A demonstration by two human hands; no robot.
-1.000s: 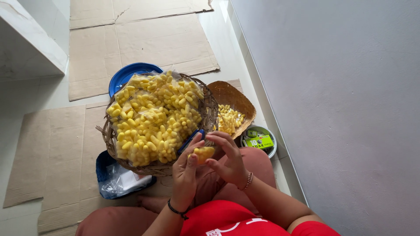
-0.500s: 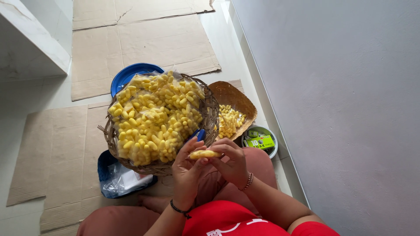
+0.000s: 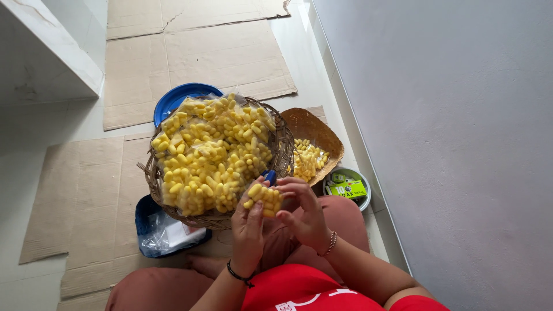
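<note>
Holding a small clear packet of yellow snacks between both hands, my left hand cradles it from below while my right hand pinches its end, just beside the near rim of the heaped wicker basket.

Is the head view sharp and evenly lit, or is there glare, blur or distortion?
Head view: soft, even daylight, faint shadows; the left hand, right hand and small packet of yellow pieces look sharp; mild glare on the plastic in the big basket; edges bend slightly.
</note>
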